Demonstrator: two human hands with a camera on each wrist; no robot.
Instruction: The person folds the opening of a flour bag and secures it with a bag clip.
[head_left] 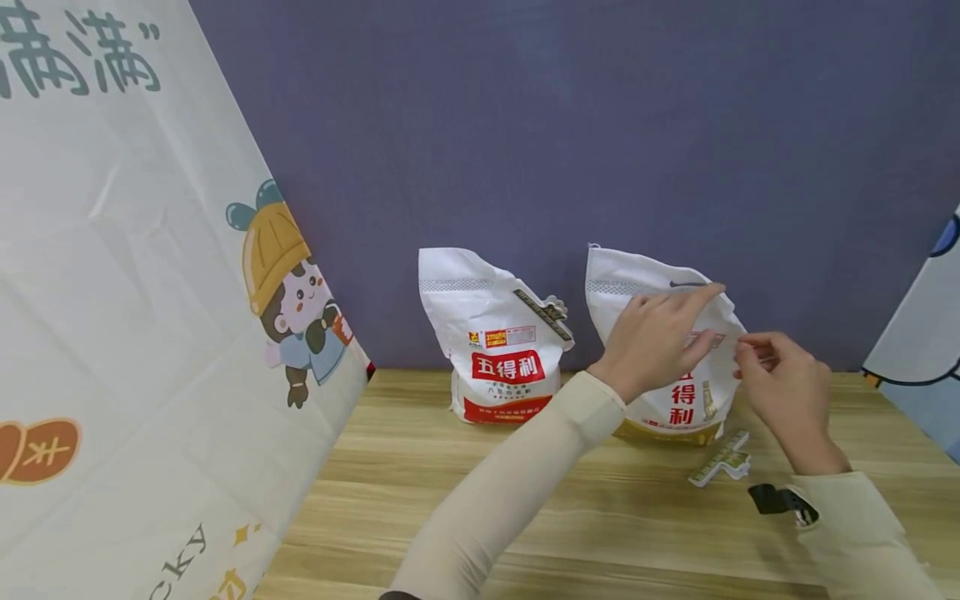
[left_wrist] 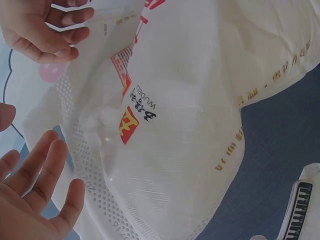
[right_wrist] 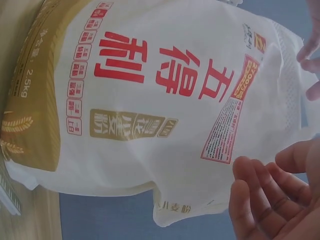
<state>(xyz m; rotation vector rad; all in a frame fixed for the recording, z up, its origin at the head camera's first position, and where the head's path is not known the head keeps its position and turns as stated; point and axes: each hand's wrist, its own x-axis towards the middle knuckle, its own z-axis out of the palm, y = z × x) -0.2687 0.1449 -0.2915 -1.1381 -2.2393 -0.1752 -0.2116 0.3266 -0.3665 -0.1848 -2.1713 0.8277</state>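
Observation:
A white flour bag [head_left: 693, 392] with red lettering and a gold base stands upright on the table, its top unclipped and leaning. My left hand [head_left: 660, 337] is in front of the bag's upper part; in the left wrist view its fingers [left_wrist: 40, 175] are spread beside the dotted top band. At the bag's upper right edge is my right hand [head_left: 787, 392]. The right wrist view shows its fingers [right_wrist: 255, 190] loosely bent beside that corner, with a gap to the thumb. A bag clip [head_left: 720, 458] lies on the table below the right hand.
A second flour bag [head_left: 506, 367] with a red base stands to the left, a bag clip [head_left: 543, 312] across its folded top corner. Behind both is a blue-grey panel [head_left: 480, 150]. A printed white sheet [head_left: 150, 292] borders the wooden table [head_left: 420, 475] on the left.

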